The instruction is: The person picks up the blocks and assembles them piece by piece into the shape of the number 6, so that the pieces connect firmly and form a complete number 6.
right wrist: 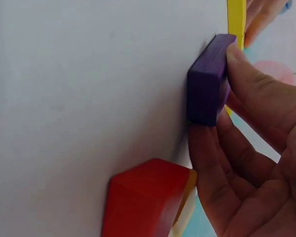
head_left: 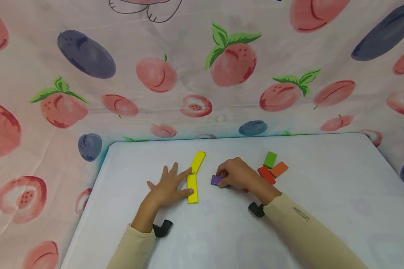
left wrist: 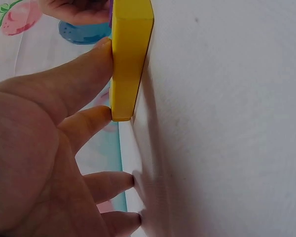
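Two yellow blocks lie end to end at a slight angle: the far yellow block (head_left: 198, 161) tilts right and the near yellow block (head_left: 192, 190) runs almost straight. My left hand (head_left: 166, 190) is spread beside them, its thumb on the near block and its index fingertip where the two meet. In the left wrist view, the thumb and a finger touch a yellow block (left wrist: 132, 59) with straight fingers. To the right of them, my right hand (head_left: 237, 173) pinches a purple block (head_left: 216, 180) low over the white table. Part of this purple block (right wrist: 207, 84) is hidden by the fingers.
Beyond my right wrist lie a green block (head_left: 270, 159), an orange block (head_left: 279, 169) and a red block (head_left: 266, 175), close together. A bit of another red piece (head_left: 245, 190) peeks from under the right hand. The white table (head_left: 340, 179) ends at a fruit-patterned cloth (head_left: 188, 48).
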A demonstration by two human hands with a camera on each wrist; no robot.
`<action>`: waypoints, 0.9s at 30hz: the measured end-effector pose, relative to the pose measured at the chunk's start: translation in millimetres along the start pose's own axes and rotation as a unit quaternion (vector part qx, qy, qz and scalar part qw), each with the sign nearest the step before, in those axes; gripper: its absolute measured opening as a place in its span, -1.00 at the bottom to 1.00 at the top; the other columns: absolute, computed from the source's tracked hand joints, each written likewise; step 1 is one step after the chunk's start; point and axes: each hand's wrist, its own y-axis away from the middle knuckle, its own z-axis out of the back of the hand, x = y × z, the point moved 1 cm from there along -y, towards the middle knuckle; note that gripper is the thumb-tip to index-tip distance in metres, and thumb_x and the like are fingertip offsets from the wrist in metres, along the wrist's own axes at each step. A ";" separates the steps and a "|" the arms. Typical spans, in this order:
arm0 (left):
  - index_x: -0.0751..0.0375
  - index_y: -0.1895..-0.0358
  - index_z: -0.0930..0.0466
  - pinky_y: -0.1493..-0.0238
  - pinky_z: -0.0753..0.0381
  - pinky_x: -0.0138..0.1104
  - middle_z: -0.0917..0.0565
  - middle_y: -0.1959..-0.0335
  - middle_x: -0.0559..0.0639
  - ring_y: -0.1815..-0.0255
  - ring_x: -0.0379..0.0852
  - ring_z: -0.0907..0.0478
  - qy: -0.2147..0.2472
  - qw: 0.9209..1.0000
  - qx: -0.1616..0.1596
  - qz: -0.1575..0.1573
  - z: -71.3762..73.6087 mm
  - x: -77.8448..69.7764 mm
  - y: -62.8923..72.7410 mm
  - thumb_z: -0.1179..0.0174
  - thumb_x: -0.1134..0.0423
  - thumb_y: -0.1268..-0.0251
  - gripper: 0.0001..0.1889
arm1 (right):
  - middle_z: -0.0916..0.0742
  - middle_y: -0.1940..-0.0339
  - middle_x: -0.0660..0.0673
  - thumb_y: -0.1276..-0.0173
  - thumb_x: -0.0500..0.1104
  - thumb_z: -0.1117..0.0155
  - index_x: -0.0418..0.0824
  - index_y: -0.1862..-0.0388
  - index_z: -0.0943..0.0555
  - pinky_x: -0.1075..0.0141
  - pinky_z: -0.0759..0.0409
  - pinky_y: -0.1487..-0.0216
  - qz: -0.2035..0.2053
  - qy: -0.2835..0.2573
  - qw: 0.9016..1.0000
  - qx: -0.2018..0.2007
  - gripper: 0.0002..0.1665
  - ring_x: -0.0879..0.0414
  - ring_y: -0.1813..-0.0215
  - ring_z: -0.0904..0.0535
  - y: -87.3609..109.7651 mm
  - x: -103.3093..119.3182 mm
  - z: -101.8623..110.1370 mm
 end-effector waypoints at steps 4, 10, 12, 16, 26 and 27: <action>-0.37 -0.57 -0.24 -0.18 0.40 0.73 0.12 -0.71 0.17 -0.69 0.41 0.35 0.002 1.000 0.001 -0.003 0.6 -0.9 0.5 -0.29 -0.17 -0.34 -0.26 | -0.71 0.30 0.08 -0.14 -0.04 -0.64 0.03 0.13 -0.79 0.26 -0.65 0.03 -0.015 -0.011 1.000 0.007 -0.70 0.13 0.12 -0.55 -2.7 -3.7 0.6; -0.37 -0.57 -0.22 -0.19 0.41 0.72 0.15 -0.72 0.16 -0.69 0.39 0.38 0.001 1.000 0.005 -0.001 0.6 -1.5 1.5 -0.28 -0.18 -0.35 -0.25 | -0.69 0.32 0.07 -0.14 -0.03 -0.64 0.03 0.15 -0.77 0.25 -0.63 0.04 -0.021 -0.011 0.999 0.021 -0.70 0.11 0.13 -0.54 -5.8 -4.7 0.0; -0.38 -0.58 -0.21 -0.20 0.41 0.72 0.15 -0.72 0.16 -0.69 0.38 0.38 -0.001 1.000 0.005 0.001 0.2 -0.9 1.5 -0.28 -0.18 -0.35 -0.25 | -0.68 0.34 0.07 -0.13 -0.02 -0.64 0.03 0.16 -0.76 0.25 -0.62 0.04 -0.018 -0.005 1.000 0.021 -0.70 0.11 0.15 -0.54 -6.1 -3.8 -0.1; -0.40 -0.58 -0.19 -0.21 0.43 0.71 0.17 -0.72 0.14 -0.69 0.37 0.40 0.000 1.000 0.007 0.003 -0.6 -0.4 1.2 -0.27 -0.18 -0.35 -0.24 | -0.68 0.35 0.08 -0.13 -0.01 -0.64 0.04 0.18 -0.74 0.24 -0.60 0.05 -0.006 0.000 1.000 0.021 -0.70 0.12 0.16 -0.54 -4.7 -3.2 1.0; -0.42 -0.59 -0.16 -0.21 0.44 0.70 0.19 -0.72 0.12 -0.69 0.36 0.42 -0.004 1.000 0.010 0.005 -0.9 0.3 0.0 -0.25 -0.20 -0.36 -0.24 | -0.70 0.36 0.09 -0.10 -0.02 -0.66 0.09 0.20 -0.76 0.26 -0.62 0.08 -0.008 -0.028 0.999 0.025 -0.72 0.12 0.17 -0.56 -6.8 -5.6 2.6; -0.42 -0.59 -0.16 -0.21 0.44 0.70 0.19 -0.72 0.12 -0.69 0.36 0.42 -0.004 1.000 0.010 0.005 -1.1 0.6 0.0 -0.25 -0.20 -0.36 -0.24 | -0.70 0.37 0.09 -0.10 -0.02 -0.66 0.10 0.21 -0.77 0.26 -0.62 0.08 -0.009 -0.030 0.999 0.026 -0.72 0.12 0.17 -0.56 -7.3 -6.3 2.6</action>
